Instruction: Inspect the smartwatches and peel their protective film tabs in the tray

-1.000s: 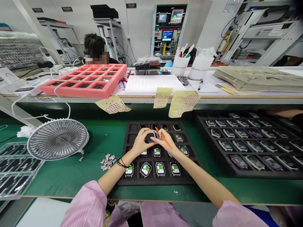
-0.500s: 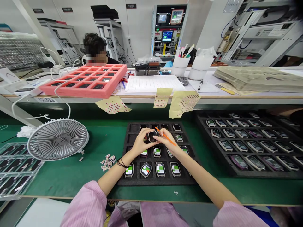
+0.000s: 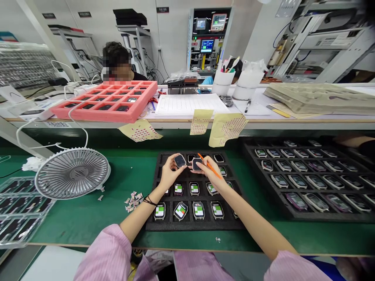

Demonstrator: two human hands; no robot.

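Between thumb and fingers, my left hand (image 3: 169, 171) grips a dark-screened smartwatch case (image 3: 179, 160) above the black foam tray (image 3: 187, 225). A second smartwatch case (image 3: 197, 164), also dark, is pinched in my right hand (image 3: 209, 168). That same hand keeps an orange stick-like tool (image 3: 211, 167) slanted across its fingers; its exact kind is unclear. Below my hands, several watch cases with lit green and white screens, such as this lit watch case (image 3: 198, 210), lie in the tray's compartments. My forearms and hands hide part of the tray.
A larger foam tray of watches (image 3: 288, 212) lies at right. At left are a white fan (image 3: 73, 173), small loose pieces (image 3: 134, 201) and clear plastic trays (image 3: 23, 210). A pink foam tray (image 3: 129, 116) rests on the shelf, with a person beyond it.
My left hand has shifted up and now holds a separate watch case. The watch formerly between both hands is now in my right hand, slightly further right, with the orange tool.
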